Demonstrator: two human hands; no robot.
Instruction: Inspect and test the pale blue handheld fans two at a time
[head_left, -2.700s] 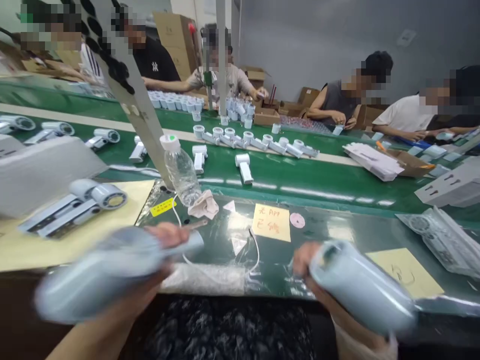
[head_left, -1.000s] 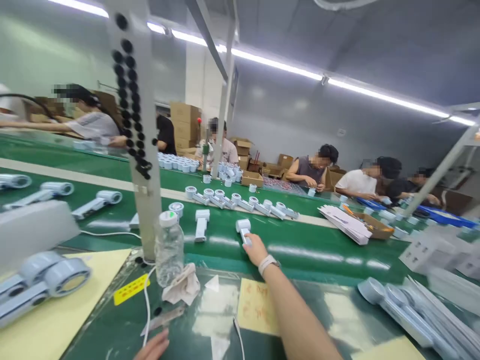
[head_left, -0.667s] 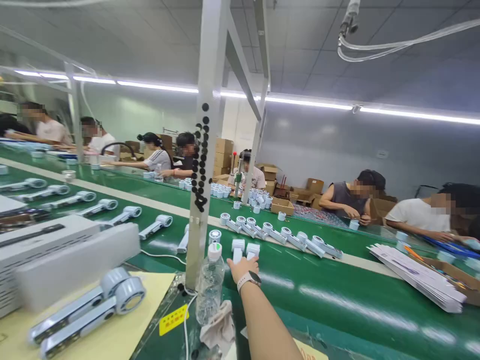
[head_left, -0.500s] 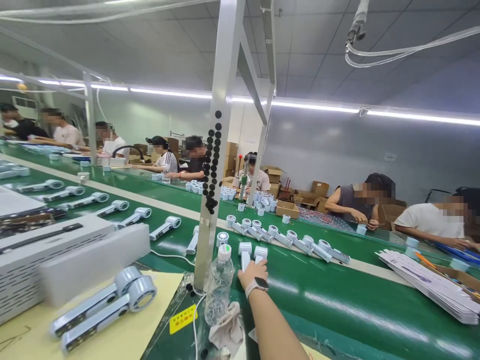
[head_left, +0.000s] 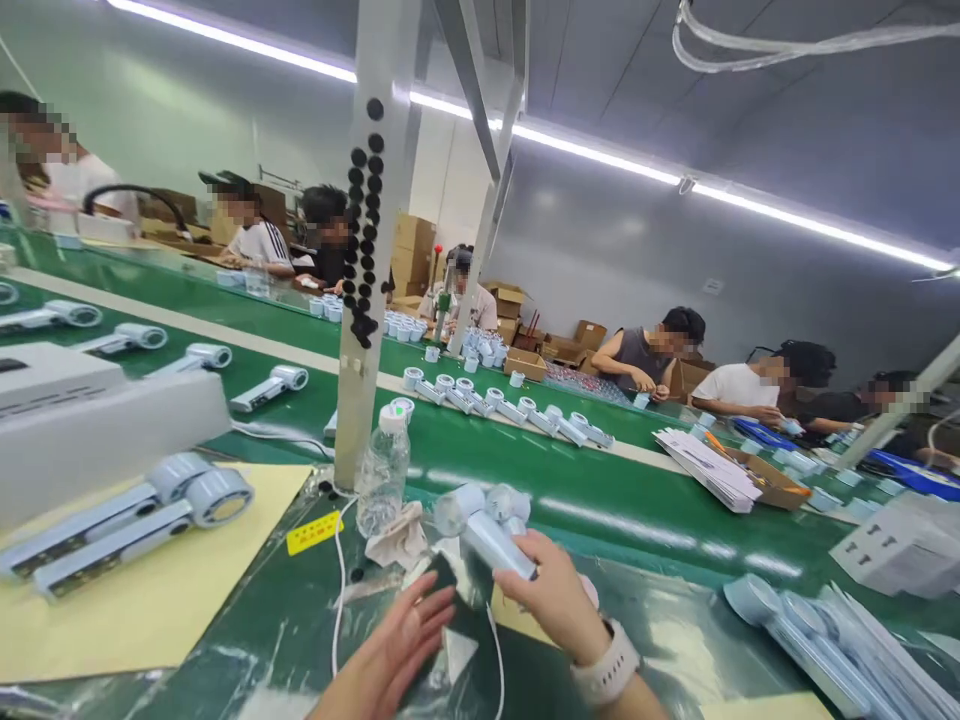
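My right hand [head_left: 555, 600], wearing a pale watch strap, is closed around the handle ends of two light-blue round-headed handheld devices [head_left: 491, 538]. Their heads point away from me over the near edge of the green belt, and motion blurs them a little. Lower and to the left, my left hand [head_left: 397, 645] is open, its fingers stretched out and apart from the devices. A clear plastic bottle [head_left: 382, 478] stands beyond my hands, with a crumpled cloth [head_left: 400, 538] next to it.
A metal post [head_left: 364, 300] rises behind the bottle. Two similar devices [head_left: 142, 520] lie on yellow paper at left; more lie at lower right [head_left: 799, 640]. A row of devices [head_left: 502, 402] lies along the belt [head_left: 615, 500]. Co-workers sit opposite.
My right hand has lifted two devices off the belt and drawn them nearer. My left hand has come into view. The view has turned rightward and tilted downward.
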